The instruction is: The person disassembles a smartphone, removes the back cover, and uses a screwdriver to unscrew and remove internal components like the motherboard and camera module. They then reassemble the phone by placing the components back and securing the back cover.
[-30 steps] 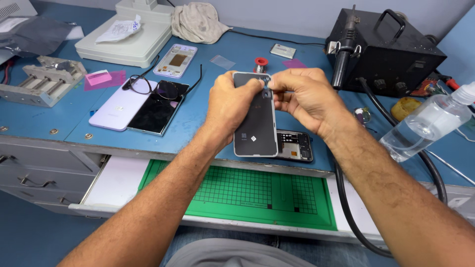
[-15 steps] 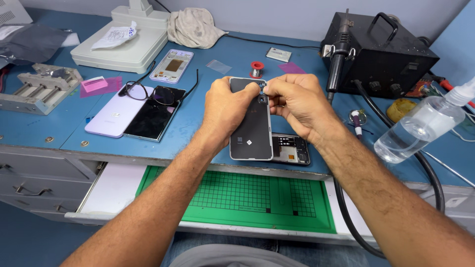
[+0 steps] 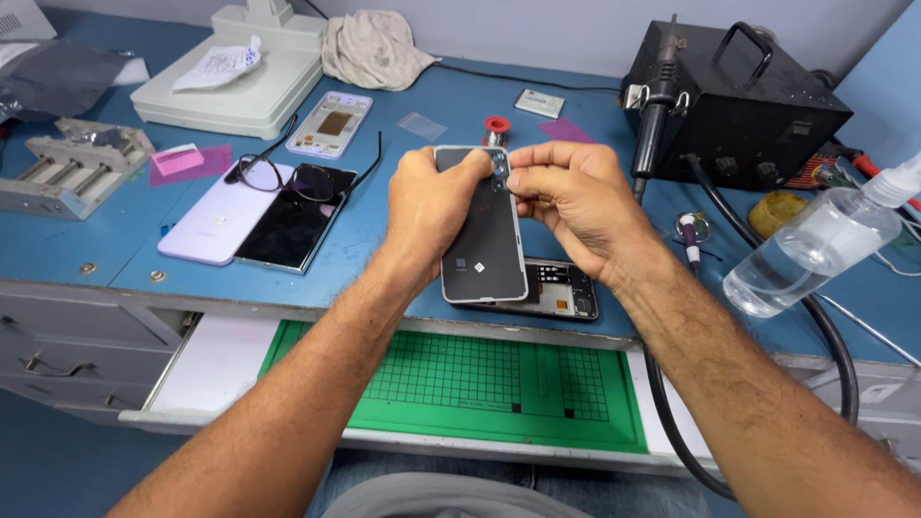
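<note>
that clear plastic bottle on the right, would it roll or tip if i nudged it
The clear bottle already lies tilted on its side, so tipping matters little. Its round body would probably roll. It looks mostly full of clear liquid, so likely heavy for its size, and smooth enough to be slippery.

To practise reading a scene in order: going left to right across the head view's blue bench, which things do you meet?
Metal jig → pale phone → left hand → right hand → black station → clear bottle.
</note>
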